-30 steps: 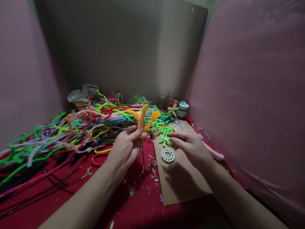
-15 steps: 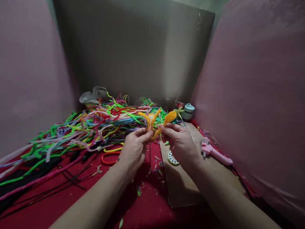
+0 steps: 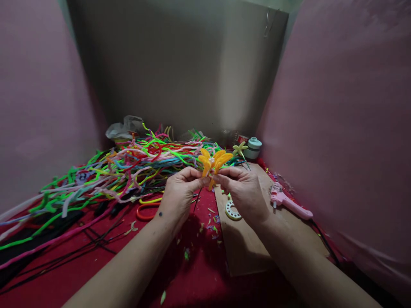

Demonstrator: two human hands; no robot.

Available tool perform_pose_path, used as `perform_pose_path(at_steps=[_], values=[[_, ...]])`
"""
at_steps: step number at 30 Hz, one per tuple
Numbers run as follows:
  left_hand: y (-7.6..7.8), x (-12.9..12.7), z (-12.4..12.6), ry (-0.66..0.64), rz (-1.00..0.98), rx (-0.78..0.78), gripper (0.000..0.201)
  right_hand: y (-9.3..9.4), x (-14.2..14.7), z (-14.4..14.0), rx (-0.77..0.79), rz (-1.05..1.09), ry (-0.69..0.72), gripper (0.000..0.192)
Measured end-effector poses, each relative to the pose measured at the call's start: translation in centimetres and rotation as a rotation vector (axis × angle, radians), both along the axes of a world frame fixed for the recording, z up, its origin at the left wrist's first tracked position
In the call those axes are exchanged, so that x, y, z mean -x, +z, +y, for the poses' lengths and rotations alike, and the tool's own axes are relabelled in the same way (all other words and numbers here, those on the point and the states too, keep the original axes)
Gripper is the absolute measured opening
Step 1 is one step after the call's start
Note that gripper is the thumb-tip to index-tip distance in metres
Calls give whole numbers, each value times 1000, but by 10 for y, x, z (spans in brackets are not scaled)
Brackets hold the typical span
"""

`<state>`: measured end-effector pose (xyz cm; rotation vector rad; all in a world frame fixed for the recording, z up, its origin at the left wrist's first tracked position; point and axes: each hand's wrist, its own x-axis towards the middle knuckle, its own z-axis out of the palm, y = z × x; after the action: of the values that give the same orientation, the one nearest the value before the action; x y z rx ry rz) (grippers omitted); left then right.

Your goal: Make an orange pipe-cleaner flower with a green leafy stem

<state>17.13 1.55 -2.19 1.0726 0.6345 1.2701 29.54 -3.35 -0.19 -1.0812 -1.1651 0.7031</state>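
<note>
An orange pipe-cleaner flower [image 3: 205,162] with a pale centre is held up over the red cloth, its thin dark stem hanging down at a slant. My left hand [image 3: 181,192] pinches the flower at its base, thumb and fingers closed. From the other side, my right hand [image 3: 242,190] pinches an orange pipe-cleaner petal [image 3: 224,159] against the flower's right side. The fingertips of both hands nearly meet and hide where petal and flower join.
A heap of coloured pipe cleaners [image 3: 154,156] spreads behind and to the left. Red-handled scissors [image 3: 146,212] lie left of my hands. On the right, a brown board [image 3: 247,252] carries a pink glue gun [image 3: 290,203] and a white ring with holes [image 3: 231,211]. Behind stands a pale blue jar [image 3: 253,147].
My right hand has brought the orange petal leftward against the flower. The flower has tilted, so its pale centre faces me more and its stem slants.
</note>
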Motion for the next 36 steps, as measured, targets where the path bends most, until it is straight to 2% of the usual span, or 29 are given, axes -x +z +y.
perform_pose_path(at_steps=[10,19,24,30,36], values=[[-2,2,3,-52,16,6,24,-10,-4,6,0,-16,31,17],[-2,2,1,-85,8,6,23,-10,-2,10,27,180,158,22],[0,2,-1,-128,8,13,22,-10,-6,10,47,173,229,15],[1,1,-3,-151,-15,31,22,-9,-6,9,76,111,184,15],[3,1,-4,-170,-30,25,20,-15,-7,12,-24,135,123,16]])
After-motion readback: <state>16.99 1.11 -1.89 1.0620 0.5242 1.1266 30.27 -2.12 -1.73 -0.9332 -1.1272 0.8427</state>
